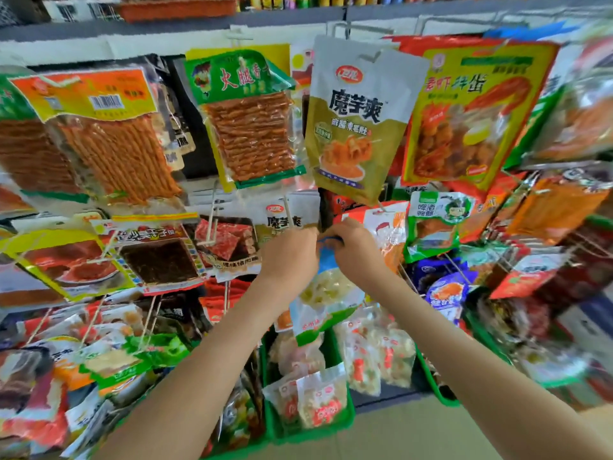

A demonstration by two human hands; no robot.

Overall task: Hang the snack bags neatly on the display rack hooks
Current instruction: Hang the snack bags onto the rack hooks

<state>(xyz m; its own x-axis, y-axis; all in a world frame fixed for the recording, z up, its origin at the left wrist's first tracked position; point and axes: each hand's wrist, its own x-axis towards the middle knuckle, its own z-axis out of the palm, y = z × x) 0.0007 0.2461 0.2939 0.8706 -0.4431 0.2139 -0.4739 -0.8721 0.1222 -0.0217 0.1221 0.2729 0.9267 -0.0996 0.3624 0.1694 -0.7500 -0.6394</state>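
Blue-topped snack bag [326,287] pinched by left hand [288,252], right hand [353,250], hook hidden

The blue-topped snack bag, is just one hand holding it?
No, both the left hand and the right hand pinch the top of the blue-topped snack bag, which hangs down between them.

Both bare forearms reach up and forward, converging toward twelve o'clock. The left hand [290,252] comes in from seven o'clock, fingers curled and pinched shut at its right edge. The right hand [351,250] comes in from four o'clock, knuckles up, fingers folded down in a pinch. The two hands nearly touch.
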